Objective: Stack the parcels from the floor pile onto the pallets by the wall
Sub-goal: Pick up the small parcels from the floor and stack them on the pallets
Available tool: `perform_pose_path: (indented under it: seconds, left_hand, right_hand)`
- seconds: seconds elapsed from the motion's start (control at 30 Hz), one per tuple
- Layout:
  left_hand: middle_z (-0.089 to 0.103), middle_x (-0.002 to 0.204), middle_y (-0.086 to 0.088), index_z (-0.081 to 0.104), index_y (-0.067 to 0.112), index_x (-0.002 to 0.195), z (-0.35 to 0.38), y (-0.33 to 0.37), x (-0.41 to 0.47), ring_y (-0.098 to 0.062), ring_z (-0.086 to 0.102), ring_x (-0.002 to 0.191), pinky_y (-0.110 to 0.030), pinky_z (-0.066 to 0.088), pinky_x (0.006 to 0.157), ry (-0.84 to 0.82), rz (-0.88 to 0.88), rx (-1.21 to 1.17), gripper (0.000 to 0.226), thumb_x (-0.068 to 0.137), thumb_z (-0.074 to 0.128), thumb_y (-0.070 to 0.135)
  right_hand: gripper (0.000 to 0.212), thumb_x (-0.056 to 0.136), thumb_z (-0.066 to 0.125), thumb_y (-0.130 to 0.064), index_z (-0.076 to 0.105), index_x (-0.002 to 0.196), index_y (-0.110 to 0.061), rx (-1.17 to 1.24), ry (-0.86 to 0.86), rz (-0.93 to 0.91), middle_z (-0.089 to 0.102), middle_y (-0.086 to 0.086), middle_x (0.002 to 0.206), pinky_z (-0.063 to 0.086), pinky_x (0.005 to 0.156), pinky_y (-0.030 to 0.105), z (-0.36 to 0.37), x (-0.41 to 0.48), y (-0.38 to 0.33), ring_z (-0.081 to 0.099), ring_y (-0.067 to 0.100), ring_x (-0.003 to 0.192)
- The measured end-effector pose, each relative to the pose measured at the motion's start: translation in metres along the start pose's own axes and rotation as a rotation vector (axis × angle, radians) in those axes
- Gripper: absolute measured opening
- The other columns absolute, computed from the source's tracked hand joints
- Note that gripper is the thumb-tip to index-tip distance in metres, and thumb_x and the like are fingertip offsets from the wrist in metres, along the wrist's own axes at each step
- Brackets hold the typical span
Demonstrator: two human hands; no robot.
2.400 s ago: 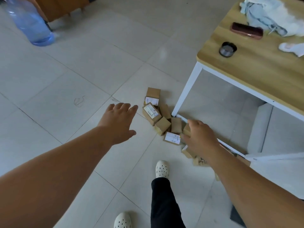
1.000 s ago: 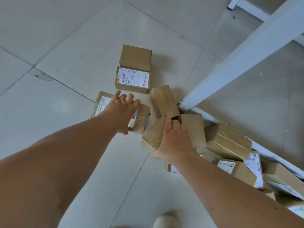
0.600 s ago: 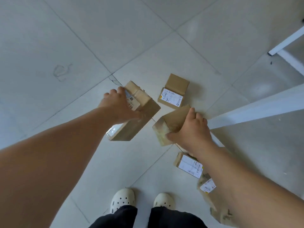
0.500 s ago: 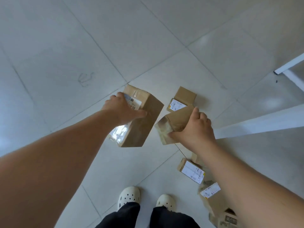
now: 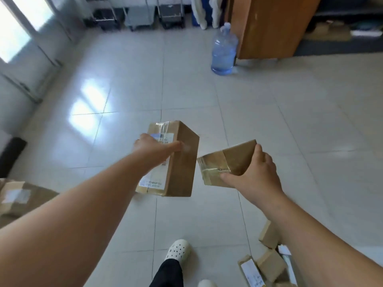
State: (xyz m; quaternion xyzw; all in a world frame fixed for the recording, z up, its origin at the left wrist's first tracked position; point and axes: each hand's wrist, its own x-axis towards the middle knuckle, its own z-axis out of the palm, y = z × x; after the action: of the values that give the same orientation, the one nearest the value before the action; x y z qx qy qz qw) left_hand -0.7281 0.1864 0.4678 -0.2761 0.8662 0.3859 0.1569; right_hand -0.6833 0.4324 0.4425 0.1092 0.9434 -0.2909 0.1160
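Note:
My left hand (image 5: 154, 147) grips a long brown cardboard parcel (image 5: 180, 162) with a white shipping label, held off the floor at mid-frame. Just to its right, my right hand (image 5: 256, 171) holds a smaller taped brown parcel (image 5: 224, 160), thumb under it and fingers over its far edge. The two parcels hang close together without touching. What is left of the floor pile (image 5: 267, 264) lies at the lower right, several small brown boxes partly hidden by my right forearm. No pallet is in view.
A blue water jug (image 5: 223, 49) stands on the tiled floor beside a wooden cabinet (image 5: 269, 25) at the back. Trolleys (image 5: 141, 15) line the far wall. A larger cardboard box (image 5: 22, 195) lies at the left edge. My white shoe (image 5: 179, 249) is at the bottom.
Both hands reached into the pile, each took a parcel and lifted it. My view has swung up from the floor by the table toward the open room.

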Motion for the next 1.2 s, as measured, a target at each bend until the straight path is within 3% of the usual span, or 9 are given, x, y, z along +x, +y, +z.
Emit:
perform_pose_path:
  seconds: [0.1, 0.23, 0.33, 0.47, 0.67, 0.8, 1.0, 1.2]
  left_hand:
    - [0.062, 0.099, -0.004, 0.051, 0.017, 0.114, -0.045, -0.033, -0.044, -0.022, 0.063, 0.085, -0.037, 0.056, 0.073, 0.086, -0.059, -0.097, 0.095, 0.040, 0.074, 0.070]
    - [0.063, 0.093, -0.005, 0.053, 0.017, 0.108, -0.096, -0.084, -0.098, -0.021, 0.063, 0.081, -0.031, 0.048, 0.063, 0.224, -0.158, -0.193, 0.072, 0.061, 0.079, 0.064]
    - [0.066, 0.092, -0.005, 0.058, 0.019, 0.104, -0.133, -0.128, -0.138, -0.022, 0.066, 0.081, -0.035, 0.055, 0.069, 0.313, -0.229, -0.286, 0.073, 0.052, 0.080, 0.066]
    - [0.070, 0.085, -0.006, 0.065, 0.018, 0.088, -0.178, -0.193, -0.189, -0.022, 0.068, 0.075, -0.037, 0.058, 0.072, 0.468, -0.288, -0.389, 0.047, 0.062, 0.083, 0.053]
    - [0.063, 0.092, -0.006, 0.053, 0.015, 0.100, -0.226, -0.314, -0.256, -0.024, 0.064, 0.080, -0.037, 0.055, 0.073, 0.598, -0.491, -0.483, 0.072, 0.055, 0.081, 0.063]
    - [0.059, 0.092, -0.008, 0.049, 0.011, 0.103, -0.257, -0.399, -0.301, -0.024, 0.059, 0.081, -0.035, 0.051, 0.069, 0.646, -0.608, -0.555, 0.072, 0.065, 0.079, 0.064]
    - [0.058, 0.111, -0.013, 0.044, 0.004, 0.134, -0.312, -0.522, -0.352, -0.032, 0.058, 0.098, -0.043, 0.051, 0.082, 0.708, -0.743, -0.681, 0.102, 0.063, 0.077, 0.069]
    - [0.056, 0.117, -0.013, 0.039, 0.007, 0.139, -0.369, -0.606, -0.378, -0.034, 0.058, 0.099, -0.047, 0.053, 0.085, 0.740, -0.790, -0.831, 0.109, 0.059, 0.079, 0.070]
  right_hand:
    - [0.131, 0.064, 0.074, -0.068, -0.004, 0.157, -0.018, -0.023, -0.034, -0.143, 0.019, 0.006, 0.157, 0.031, 0.112, 0.042, -0.007, -0.025, -0.034, 0.022, 0.026, 0.142]
    - [0.132, 0.062, 0.076, -0.066, -0.005, 0.157, -0.020, -0.033, -0.088, -0.352, 0.019, 0.005, 0.157, 0.030, 0.111, 0.040, -0.002, -0.061, -0.081, 0.023, 0.025, 0.142]
    - [0.132, 0.065, 0.078, -0.062, -0.008, 0.156, -0.023, -0.036, -0.154, -0.500, 0.017, 0.004, 0.157, 0.028, 0.112, 0.038, 0.015, -0.091, -0.117, 0.021, 0.024, 0.143]
    - [0.131, 0.067, 0.079, -0.058, -0.012, 0.155, -0.026, -0.058, -0.232, -0.700, 0.013, 0.004, 0.157, 0.028, 0.113, 0.038, 0.050, -0.134, -0.168, 0.019, 0.024, 0.144]
    - [0.127, 0.069, 0.078, -0.053, -0.018, 0.150, -0.040, -0.159, -0.391, -0.924, 0.015, 0.001, 0.144, 0.034, 0.107, 0.035, 0.130, -0.211, -0.237, 0.025, 0.024, 0.136]
    - [0.121, 0.066, 0.077, -0.055, -0.015, 0.145, -0.051, -0.202, -0.488, -0.992, 0.017, 0.000, 0.137, 0.041, 0.104, 0.039, 0.190, -0.278, -0.280, 0.030, 0.024, 0.130]
    - [0.116, 0.064, 0.077, -0.055, -0.006, 0.145, -0.046, -0.191, -0.550, -1.019, 0.022, 0.004, 0.134, 0.044, 0.104, 0.043, 0.278, -0.373, -0.347, 0.033, 0.027, 0.128]
    - [0.116, 0.062, 0.076, -0.057, -0.004, 0.145, -0.042, -0.230, -0.549, -1.019, 0.026, 0.009, 0.134, 0.041, 0.106, 0.043, 0.342, -0.433, -0.410, 0.034, 0.029, 0.126]
